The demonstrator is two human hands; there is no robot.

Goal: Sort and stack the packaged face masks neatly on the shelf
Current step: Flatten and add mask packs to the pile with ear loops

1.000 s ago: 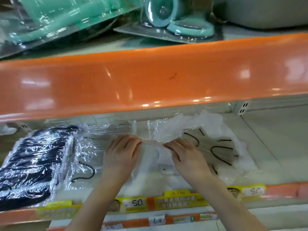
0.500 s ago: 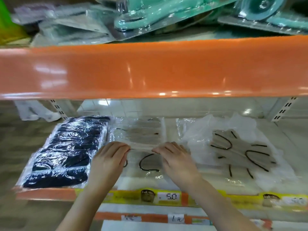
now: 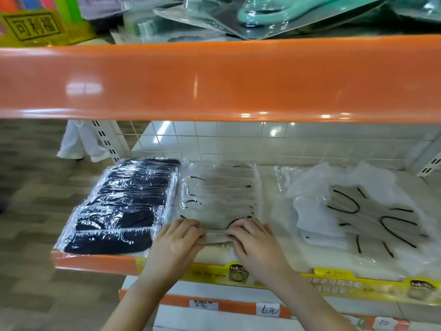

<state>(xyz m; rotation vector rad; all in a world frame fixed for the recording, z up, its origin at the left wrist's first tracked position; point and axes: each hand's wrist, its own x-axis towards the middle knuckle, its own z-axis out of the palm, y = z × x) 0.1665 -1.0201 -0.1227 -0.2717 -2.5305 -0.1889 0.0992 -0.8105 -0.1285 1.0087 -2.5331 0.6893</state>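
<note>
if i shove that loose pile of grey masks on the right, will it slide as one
Probably not: the loose pile lies fanned and crooked, so packets would likely slip apart. Their glossy, crinkled film looks slippery and floppy. Likely light, too.

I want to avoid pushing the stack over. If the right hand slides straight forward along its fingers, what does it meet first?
The right hand points toward the shelf's back, so it would likely first meet the row of beige mask packs already under its fingertips; depth is uncertain.

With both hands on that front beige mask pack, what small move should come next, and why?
Probably slide the pack back flush onto the beige row. The left hand and right hand pinch its ends at the shelf's front edge, slightly forward of the overlapped row.
</note>
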